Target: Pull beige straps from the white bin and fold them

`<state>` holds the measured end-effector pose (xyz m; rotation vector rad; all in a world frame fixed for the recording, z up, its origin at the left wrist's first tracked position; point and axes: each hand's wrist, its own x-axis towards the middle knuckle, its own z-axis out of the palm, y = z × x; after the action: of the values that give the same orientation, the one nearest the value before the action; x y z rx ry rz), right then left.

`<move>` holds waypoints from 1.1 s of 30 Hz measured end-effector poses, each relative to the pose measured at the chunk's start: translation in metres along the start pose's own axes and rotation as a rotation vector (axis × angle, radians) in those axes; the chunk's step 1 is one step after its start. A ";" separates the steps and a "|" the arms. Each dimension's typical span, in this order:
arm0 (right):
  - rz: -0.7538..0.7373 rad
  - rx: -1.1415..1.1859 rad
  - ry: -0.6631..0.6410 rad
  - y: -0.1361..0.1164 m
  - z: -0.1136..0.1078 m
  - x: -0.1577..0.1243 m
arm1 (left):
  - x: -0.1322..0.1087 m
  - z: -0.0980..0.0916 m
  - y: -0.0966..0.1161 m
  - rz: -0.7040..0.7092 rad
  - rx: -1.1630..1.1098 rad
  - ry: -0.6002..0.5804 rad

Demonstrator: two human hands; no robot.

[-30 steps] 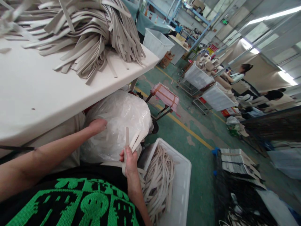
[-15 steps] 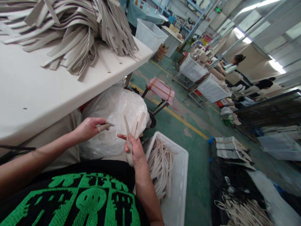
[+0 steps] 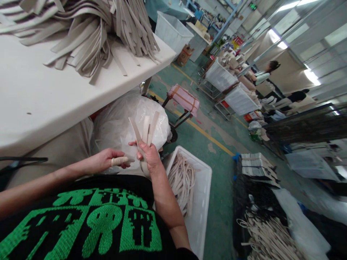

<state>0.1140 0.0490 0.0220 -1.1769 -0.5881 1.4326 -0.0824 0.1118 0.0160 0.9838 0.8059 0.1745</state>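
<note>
The strips (image 3: 146, 129) are in the right hand (image 3: 148, 155), clamped between thumb and fingers, their ends fanned out past the grip and a curved length showing just below it. From here I judge them light, soft and bendy, hard to damage and not very slippery; I'd pinch them flat just under the fanned ends, since a longer free end would probably flop. The left hand (image 3: 115, 159) is just left of the right one, fingers bunched. I see a beige thing (image 3: 119, 161) along them, but I can't tell whether it's a wrap or a held piece, or whether it touches the strips. A clear bag (image 3: 127, 112) bulges right beyond both hands. Right of the right hand, I have a white bin (image 3: 202, 202) with loose lengths (image 3: 182, 177) inside. Beyond the left hand, a table (image 3: 62, 97) carries a thick pile (image 3: 84, 39). Farther out, past the right hand, stands a pink-topped stool (image 3: 185, 98).
</note>
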 end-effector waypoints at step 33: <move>-0.087 -0.099 0.298 0.010 -0.035 -0.012 | 0.007 0.034 -0.002 -0.253 -0.787 0.053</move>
<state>0.1396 0.0268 0.0043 -1.3961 -0.4987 1.1374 -0.0547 0.0906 0.0208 0.1354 0.8045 0.2711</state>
